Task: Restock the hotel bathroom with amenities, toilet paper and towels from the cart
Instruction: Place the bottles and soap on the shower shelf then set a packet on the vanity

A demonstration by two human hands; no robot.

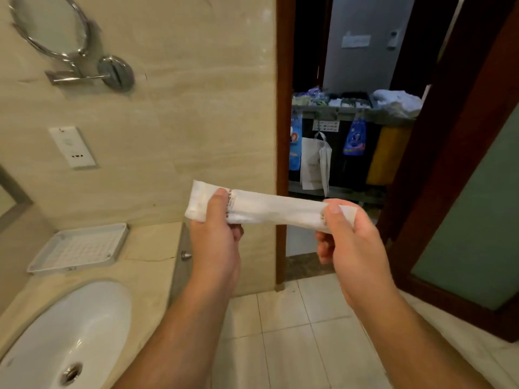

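a long, flat white amenity packet (276,210) with small dark print is pinched at its ends by the left hand (214,237) and right hand (346,237).

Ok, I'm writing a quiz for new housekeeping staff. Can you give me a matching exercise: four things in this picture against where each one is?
Things
1. packet
2. tray
3. mirror
4. cart

Places
A. mounted on the wall
B. beyond the door frame
C. held between the left hand and the right hand
D. on the counter by the sink

Pairs: 1-C, 2-D, 3-A, 4-B
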